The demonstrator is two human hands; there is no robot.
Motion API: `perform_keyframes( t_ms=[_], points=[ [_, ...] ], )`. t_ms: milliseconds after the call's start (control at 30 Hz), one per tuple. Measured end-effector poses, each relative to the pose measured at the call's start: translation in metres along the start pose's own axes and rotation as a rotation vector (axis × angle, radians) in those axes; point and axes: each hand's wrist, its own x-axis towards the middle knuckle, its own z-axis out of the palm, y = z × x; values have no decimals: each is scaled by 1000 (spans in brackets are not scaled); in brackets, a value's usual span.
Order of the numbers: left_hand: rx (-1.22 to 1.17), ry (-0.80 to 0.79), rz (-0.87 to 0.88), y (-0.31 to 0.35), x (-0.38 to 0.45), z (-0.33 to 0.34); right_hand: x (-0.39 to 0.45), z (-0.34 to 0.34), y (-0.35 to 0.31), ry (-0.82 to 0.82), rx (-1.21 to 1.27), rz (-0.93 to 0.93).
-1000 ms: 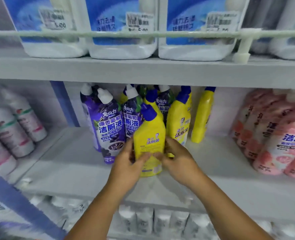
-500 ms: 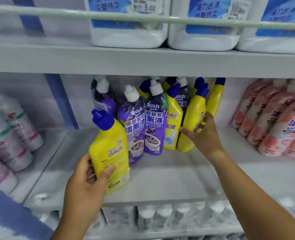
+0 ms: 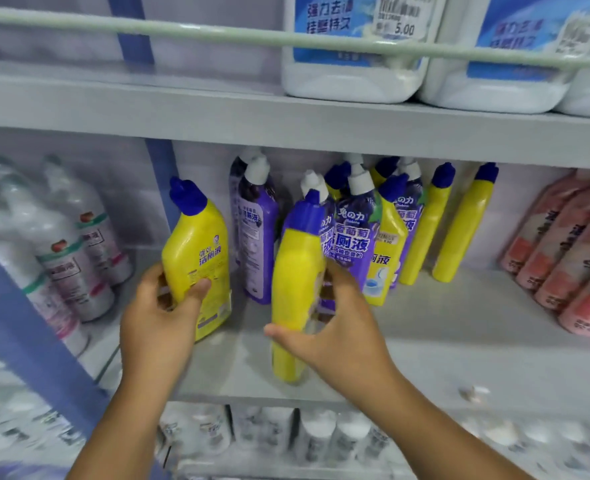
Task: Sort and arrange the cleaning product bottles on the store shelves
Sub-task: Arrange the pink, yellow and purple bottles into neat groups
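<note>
My left hand grips a yellow bottle with a blue cap at the left end of the middle shelf, label facing me. My right hand holds a second yellow bottle, turned edge-on, near the shelf's front. Behind them stand purple bottles with white caps mixed with more yellow bottles. One purple bottle stands between the two held ones.
Pink bottles fill the right of the shelf; white bottles with green and red labels stand beyond the blue divider on the left. Large white jugs sit on the shelf above behind a rail. White bottles line the shelf below.
My left hand has carried its yellow bottle up and back to the shelf's left end. My right hand has pulled another yellow bottle out of the group toward the front.
</note>
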Motion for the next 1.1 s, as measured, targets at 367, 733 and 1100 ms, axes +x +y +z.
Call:
perform_keyframes(
  t_ms=[367,733,1100],
  points=[
    [13,-2,3,-12,37,13,29,83,-1,-62,-4,3],
    [-319,44,313,45,-89,61,11,-49,53,135,221,176],
    [-124,-180,452,152,-80,235,140,-251,166,289,-15,190]
  ],
)
